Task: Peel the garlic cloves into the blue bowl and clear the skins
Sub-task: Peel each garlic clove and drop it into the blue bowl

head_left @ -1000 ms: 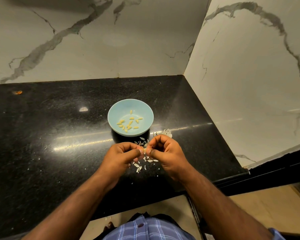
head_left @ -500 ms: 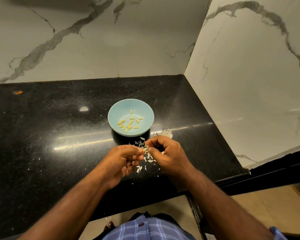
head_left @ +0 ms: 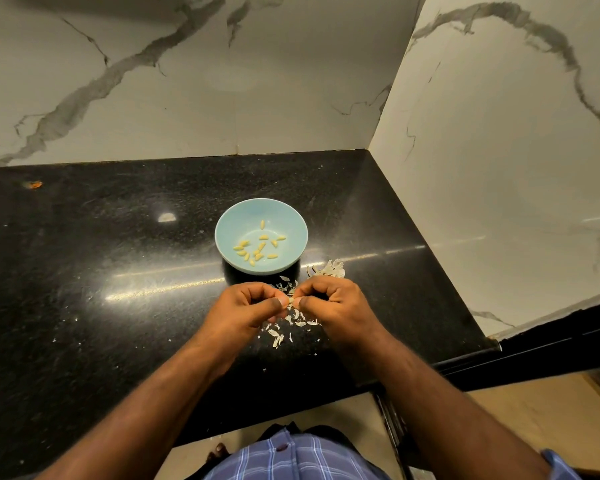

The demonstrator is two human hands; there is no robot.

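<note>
Peeling in progress. Just in front of the blue bowl (head_left: 293, 221), left hand (head_left: 246, 311) and right hand (head_left: 333, 306) pinch one garlic clove (head_left: 292, 301) between curled fingertips. Peeled cloves (head_left: 257, 247) lie inside the bowl. Skins (head_left: 291, 323), below the hands and beside the bowl, remain uncleared.

We see our left hand (head_left: 248, 311) and right hand (head_left: 333, 306) meeting thumb to thumb just above the black speckled stone surface (head_left: 101, 254), both pinching one small pale garlic clove (head_left: 292, 301) between curled fingers. Thin white garlic skins (head_left: 288, 327) lie scattered beneath and between our hands, with a larger papery clump (head_left: 328, 268) beside the round pale blue bowl (head_left: 229, 233). Small peeled yellowish cloves (head_left: 257, 247) sit in the bowl, beyond our hands. White veined marble walls (head_left: 187, 98) meet in a corner behind.
</note>
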